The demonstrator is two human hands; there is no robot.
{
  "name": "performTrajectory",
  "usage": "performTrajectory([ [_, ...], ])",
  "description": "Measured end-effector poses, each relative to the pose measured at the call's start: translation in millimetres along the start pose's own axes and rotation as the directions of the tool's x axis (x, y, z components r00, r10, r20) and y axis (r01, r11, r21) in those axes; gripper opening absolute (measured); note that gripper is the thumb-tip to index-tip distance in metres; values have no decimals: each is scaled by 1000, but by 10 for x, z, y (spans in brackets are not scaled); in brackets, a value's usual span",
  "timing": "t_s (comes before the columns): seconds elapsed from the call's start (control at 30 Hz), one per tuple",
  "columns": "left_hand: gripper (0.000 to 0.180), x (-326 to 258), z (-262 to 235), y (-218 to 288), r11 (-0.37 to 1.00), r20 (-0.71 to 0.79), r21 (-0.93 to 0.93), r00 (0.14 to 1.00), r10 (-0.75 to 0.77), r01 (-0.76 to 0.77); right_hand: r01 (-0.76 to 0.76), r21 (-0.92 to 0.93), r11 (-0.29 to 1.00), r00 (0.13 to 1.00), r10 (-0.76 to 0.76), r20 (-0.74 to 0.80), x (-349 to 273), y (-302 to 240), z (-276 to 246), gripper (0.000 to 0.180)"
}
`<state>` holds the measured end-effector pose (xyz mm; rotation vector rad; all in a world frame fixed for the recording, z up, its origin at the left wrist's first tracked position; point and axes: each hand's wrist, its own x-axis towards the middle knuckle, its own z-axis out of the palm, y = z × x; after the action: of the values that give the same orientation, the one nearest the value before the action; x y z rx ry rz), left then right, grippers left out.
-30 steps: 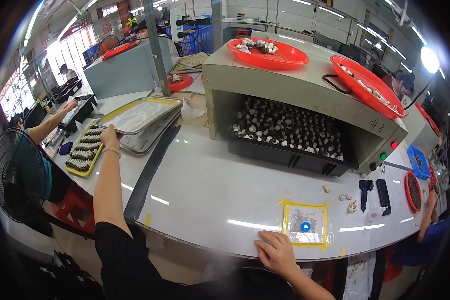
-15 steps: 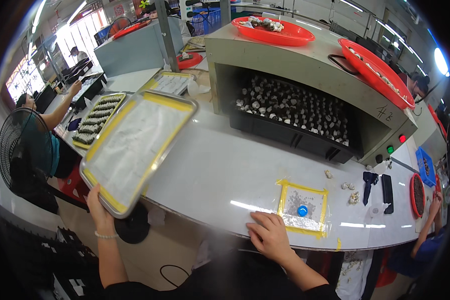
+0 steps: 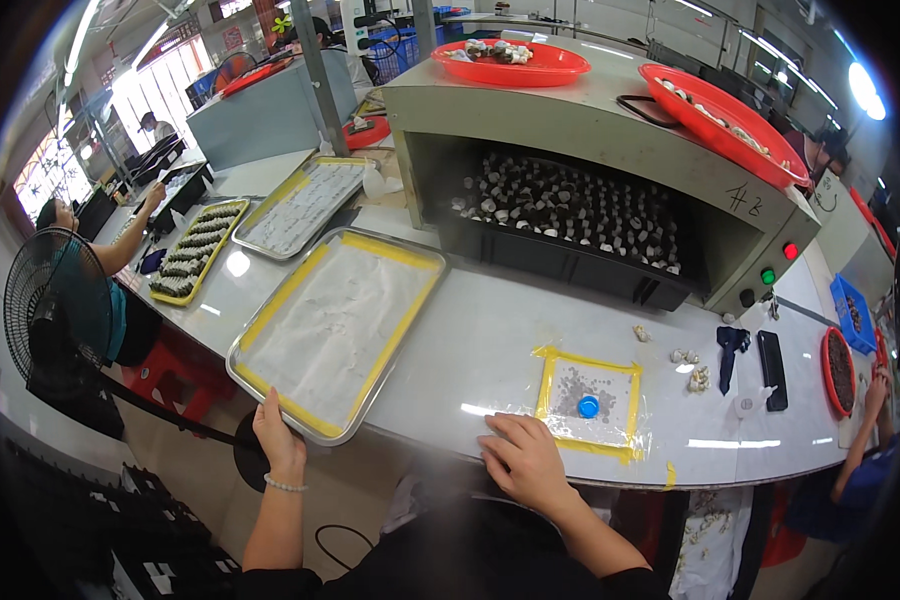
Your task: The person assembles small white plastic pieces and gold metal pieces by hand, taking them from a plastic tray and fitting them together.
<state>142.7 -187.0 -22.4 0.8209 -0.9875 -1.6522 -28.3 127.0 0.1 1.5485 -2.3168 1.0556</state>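
My left hand (image 3: 278, 440) grips the near left corner of a shallow metal tray (image 3: 335, 325), its thumb over the rim. The tray has a pale, wrinkled lining edged with yellow tape, and no items show on it. Its near corner juts past the front edge of the white table (image 3: 470, 330). By that edge my right hand (image 3: 527, 460) lies on the tabletop, fingers loosely stretched and holding nothing. Just right of its fingertips is a yellow-taped square sheet (image 3: 610, 425) with small greyish spots and a blue round cap (image 3: 588, 406).
Under a grey metal housing (image 3: 580, 125) sits a black bin (image 3: 560, 262) full of small white-topped pieces. Red trays (image 3: 515, 72) rest above. Farther left are a lined tray (image 3: 300, 205) and a filled tray (image 3: 202, 250). A fan (image 3: 58, 310) and co-workers are at both sides.
My left hand has brought the tray rightward and lowered it from a tilt to nearly flat over the table. The lined tray behind is now more exposed. My right hand stays by the edge.
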Motion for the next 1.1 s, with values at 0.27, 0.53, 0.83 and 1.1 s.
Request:
performTrajectory([
  [0.27,22,-136,9,-127,998,-64,55,998,-3,6,2,24,1000,1000,-2,-7,10,14,21,18],
  [0.53,41,-111,113,-32,851,106,490,957,-272,188,10,14,1000,1000,-10,2,-1,20,2,19],
  [0.83,60,84,29,-11,720,205,688,928,-310,89,-140,403,905,989,148,11,-339,33,-366,22],
  [1.1,48,-345,356,225,509,754,507,645,129,-695,-292,146,945,923,319,-217,-601,323,-956,19],
])
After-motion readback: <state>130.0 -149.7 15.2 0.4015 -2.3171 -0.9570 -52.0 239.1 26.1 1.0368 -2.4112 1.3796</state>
